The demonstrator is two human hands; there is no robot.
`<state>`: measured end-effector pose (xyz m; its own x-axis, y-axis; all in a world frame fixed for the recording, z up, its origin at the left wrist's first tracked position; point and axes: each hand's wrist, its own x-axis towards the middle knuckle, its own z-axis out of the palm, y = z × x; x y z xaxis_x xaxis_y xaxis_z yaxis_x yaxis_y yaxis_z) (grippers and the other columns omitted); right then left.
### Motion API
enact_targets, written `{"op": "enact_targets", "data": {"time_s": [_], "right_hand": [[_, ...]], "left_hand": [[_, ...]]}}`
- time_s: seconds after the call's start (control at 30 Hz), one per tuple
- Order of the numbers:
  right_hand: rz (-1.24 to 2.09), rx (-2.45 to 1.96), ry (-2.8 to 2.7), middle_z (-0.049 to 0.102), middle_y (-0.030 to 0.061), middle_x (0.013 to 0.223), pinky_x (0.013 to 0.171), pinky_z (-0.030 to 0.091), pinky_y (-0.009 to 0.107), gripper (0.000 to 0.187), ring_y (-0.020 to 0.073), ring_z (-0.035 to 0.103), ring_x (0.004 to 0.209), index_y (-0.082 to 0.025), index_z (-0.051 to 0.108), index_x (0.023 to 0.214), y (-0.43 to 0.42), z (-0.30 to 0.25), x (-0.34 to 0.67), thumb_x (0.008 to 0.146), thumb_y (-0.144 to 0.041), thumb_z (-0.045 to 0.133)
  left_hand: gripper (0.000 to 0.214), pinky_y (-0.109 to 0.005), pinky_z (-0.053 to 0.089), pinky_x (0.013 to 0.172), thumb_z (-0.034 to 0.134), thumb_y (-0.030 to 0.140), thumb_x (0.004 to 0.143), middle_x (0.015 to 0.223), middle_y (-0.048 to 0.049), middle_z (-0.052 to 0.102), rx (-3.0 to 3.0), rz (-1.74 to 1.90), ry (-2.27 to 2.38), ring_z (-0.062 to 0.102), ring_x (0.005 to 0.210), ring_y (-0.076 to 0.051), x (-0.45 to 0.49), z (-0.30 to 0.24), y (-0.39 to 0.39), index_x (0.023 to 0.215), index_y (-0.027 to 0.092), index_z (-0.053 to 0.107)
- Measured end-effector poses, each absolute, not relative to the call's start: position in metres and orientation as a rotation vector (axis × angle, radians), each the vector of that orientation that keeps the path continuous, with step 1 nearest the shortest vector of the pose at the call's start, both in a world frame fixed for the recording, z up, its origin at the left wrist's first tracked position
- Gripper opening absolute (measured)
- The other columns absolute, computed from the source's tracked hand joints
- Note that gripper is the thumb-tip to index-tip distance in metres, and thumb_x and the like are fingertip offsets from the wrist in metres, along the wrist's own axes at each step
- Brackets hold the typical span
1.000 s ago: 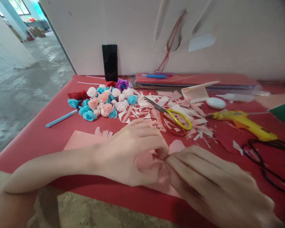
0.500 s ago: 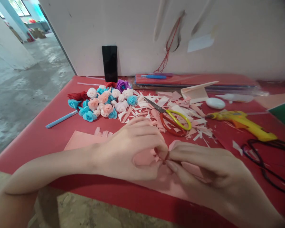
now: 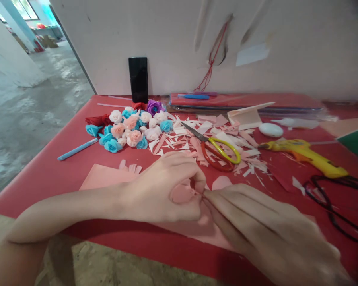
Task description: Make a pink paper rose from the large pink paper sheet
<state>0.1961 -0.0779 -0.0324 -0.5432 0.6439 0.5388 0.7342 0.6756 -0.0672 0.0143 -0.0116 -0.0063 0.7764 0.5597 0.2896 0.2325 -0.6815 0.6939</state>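
My left hand (image 3: 164,192) is closed, its thumb and index finger curled into a ring and pinching a small pink paper flower (image 3: 193,192). Only the ruffled edge of that flower shows; fingers cover the rest. My right hand (image 3: 265,226) meets it from the right, fingertips pressed together on the same piece. Under both hands lies a pink paper sheet (image 3: 100,176), and a rounded pink paper petal (image 3: 221,182) sits just beyond the right fingers. Past the hands, scissors (image 3: 217,149) with yellow and red handles rest on pink and white paper scraps (image 3: 183,141).
Finished paper flowers (image 3: 134,137) are heaped at the back left, before an upright phone (image 3: 139,79). A blue pen (image 3: 77,149) lies left. To the right are a yellow glue gun (image 3: 307,155), its black cord (image 3: 328,202) and a white oval object (image 3: 271,130).
My right hand has turned over, back now upward, its fingertips shifting slightly left. My left hand has moved a little, still pinching the pink flower.
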Motion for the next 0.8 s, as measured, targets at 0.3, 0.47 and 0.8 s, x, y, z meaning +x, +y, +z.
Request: {"op": "enact_targets", "data": {"time_s": [0.3,0.47,0.8], "right_hand": [[-0.119,-0.999,-2.278,0.068,0.0036,0.067,0.049,0.052,0.023,0.026,0.0147,0.063,0.057,-0.019,0.058,0.077,-0.060,-0.020,0.186,0.085,-0.008,0.036],[0.438,-0.824,-2.188,0.062,-0.0002,0.062,0.049,0.049,0.014,0.023,0.0089,0.061,0.058,-0.019,0.057,0.068,-0.048,-0.018,0.190,0.083,-0.007,0.044],[0.917,-0.800,-2.054,0.064,-0.0012,0.062,0.055,0.051,0.014,0.025,0.0093,0.063,0.057,-0.019,0.058,0.063,-0.043,-0.027,0.195,0.086,-0.020,0.048]], "left_hand": [[0.007,-0.025,0.042,0.072,0.047,0.017,0.077,0.076,-0.0046,0.054,2.144,0.605,0.603,0.050,0.073,-0.012,0.011,-0.001,-0.012,0.075,0.012,0.049],[0.018,-0.021,0.041,0.073,0.040,0.015,0.084,0.071,-0.0022,0.056,1.928,0.587,0.487,0.051,0.072,-0.010,0.008,0.004,-0.007,0.068,0.013,0.049],[0.014,-0.022,0.045,0.076,0.042,0.012,0.083,0.076,-0.0027,0.058,1.724,0.476,0.371,0.057,0.076,-0.010,0.009,0.002,-0.009,0.070,0.015,0.049]]}}
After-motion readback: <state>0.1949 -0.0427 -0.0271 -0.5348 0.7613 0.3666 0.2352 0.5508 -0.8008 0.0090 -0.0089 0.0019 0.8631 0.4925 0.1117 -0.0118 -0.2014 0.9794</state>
